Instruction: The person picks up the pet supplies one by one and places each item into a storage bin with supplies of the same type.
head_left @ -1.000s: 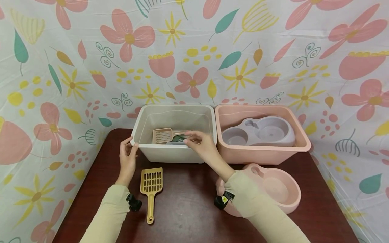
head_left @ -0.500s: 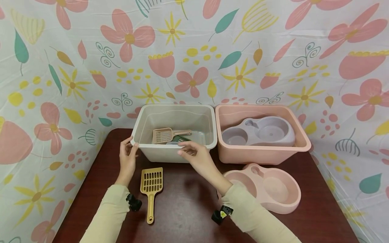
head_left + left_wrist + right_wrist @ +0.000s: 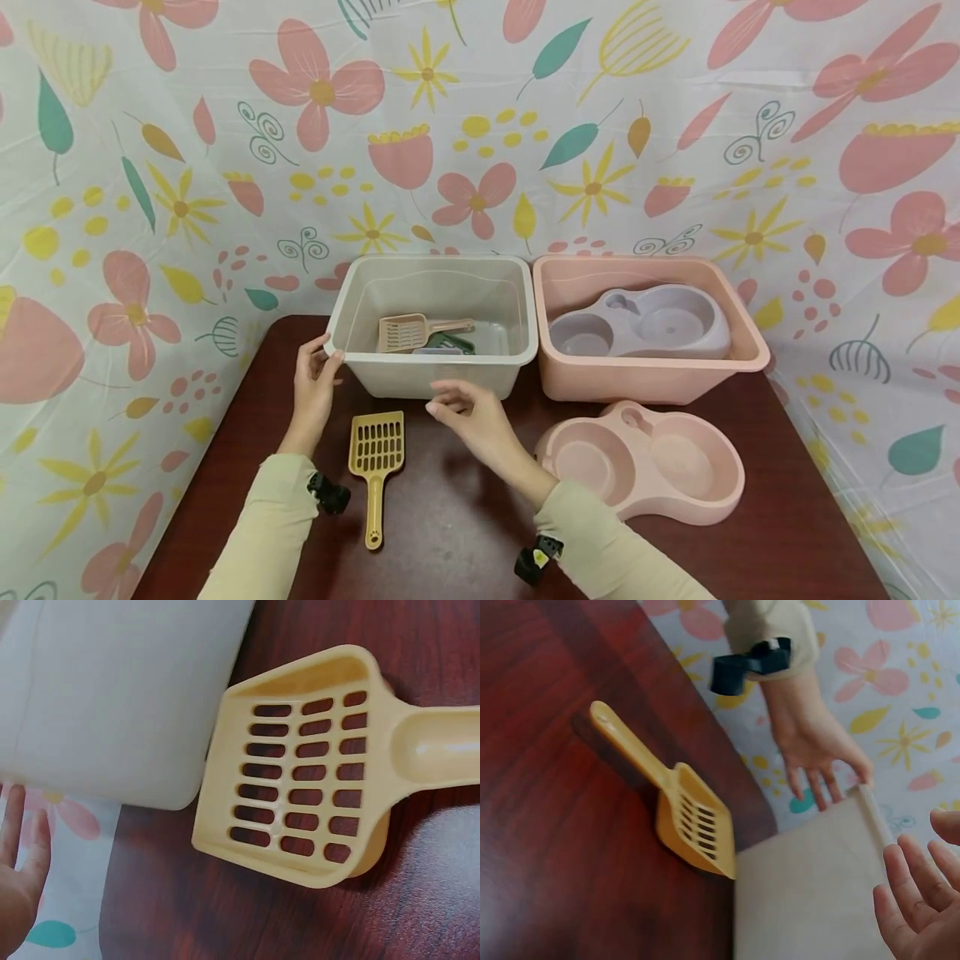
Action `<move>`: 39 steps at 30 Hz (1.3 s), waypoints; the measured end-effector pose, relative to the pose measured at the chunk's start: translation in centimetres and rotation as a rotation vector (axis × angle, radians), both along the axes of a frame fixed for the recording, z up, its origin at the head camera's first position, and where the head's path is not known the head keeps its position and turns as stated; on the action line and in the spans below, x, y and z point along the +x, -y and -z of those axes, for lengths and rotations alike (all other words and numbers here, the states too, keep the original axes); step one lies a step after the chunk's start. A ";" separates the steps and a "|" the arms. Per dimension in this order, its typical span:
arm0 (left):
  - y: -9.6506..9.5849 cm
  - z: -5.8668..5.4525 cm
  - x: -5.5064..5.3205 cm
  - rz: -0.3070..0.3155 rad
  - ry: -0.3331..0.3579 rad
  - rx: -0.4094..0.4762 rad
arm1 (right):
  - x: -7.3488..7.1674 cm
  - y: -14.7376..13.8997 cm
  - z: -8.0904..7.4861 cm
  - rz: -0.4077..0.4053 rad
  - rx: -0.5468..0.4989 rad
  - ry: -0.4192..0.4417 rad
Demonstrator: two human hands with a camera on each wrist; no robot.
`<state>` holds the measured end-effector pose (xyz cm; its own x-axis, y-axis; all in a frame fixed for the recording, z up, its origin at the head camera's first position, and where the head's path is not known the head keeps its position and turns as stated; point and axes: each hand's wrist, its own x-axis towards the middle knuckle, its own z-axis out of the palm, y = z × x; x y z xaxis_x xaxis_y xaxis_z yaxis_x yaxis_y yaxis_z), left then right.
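Note:
My left hand [image 3: 315, 385] holds the front left corner of a grey litter box [image 3: 431, 367], thumb and forefinger at its rim. Its other fingers hang loosely beside the wall in the right wrist view. My right hand [image 3: 474, 421] is in the air in front of this box, fingers relaxed, nothing in them. Inside the box lie a beige litter scoop [image 3: 403, 333], a dark green slotted piece [image 3: 456, 343] and a bluish-grey piece mostly hidden by the front wall. A yellow litter scoop [image 3: 377, 446] lies on the table before the box, slots toward it, handle toward me.
To the right stands a pink litter box [image 3: 645, 379] with a lavender double pet bowl [image 3: 675, 321] inside. A pink double pet bowl [image 3: 690, 454] rests in front of it on the dark red table [image 3: 442, 542]. A flowered cloth [image 3: 480, 125] hangs behind and at both sides.
My right hand has drawn back from over the grey litter box toward me, down and left, uncovering its contents. My left hand stays at the corner.

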<state>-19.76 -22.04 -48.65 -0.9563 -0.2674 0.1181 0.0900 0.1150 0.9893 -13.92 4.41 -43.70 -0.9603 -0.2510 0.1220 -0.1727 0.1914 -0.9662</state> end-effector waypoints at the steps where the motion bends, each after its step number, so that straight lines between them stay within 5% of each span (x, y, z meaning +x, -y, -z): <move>1: 0.1 0.1 -0.1 0.002 -0.004 -0.009 | 0.1 0.1 0.4 -0.003 0.002 0.001; 7: 0.4 0.2 0.0 0.010 -0.025 -0.049 | 1.1 1.0 2.6 -0.017 0.030 0.005; 21: 0.2 -0.5 0.0 0.025 0.043 -0.056 | 3.0 3.3 6.4 -0.006 0.060 0.095; 26: 0.3 -1.7 0.2 0.063 0.105 -0.042 | 3.4 4.1 7.2 -0.012 0.044 0.132; 33: -0.5 -5.0 1.7 0.103 0.142 -0.072 | 4.0 4.8 8.1 -0.028 0.026 0.166; 39: -0.5 -5.4 1.9 0.119 0.153 -0.086 | 4.6 5.3 9.0 -0.058 0.030 0.214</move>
<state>-17.85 -21.58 -43.30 -0.9892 -0.1462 -0.0133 -0.0423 0.1970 0.9795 -9.31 -0.85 -52.73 -0.9473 -0.3072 -0.0910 0.0236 0.2164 -0.9760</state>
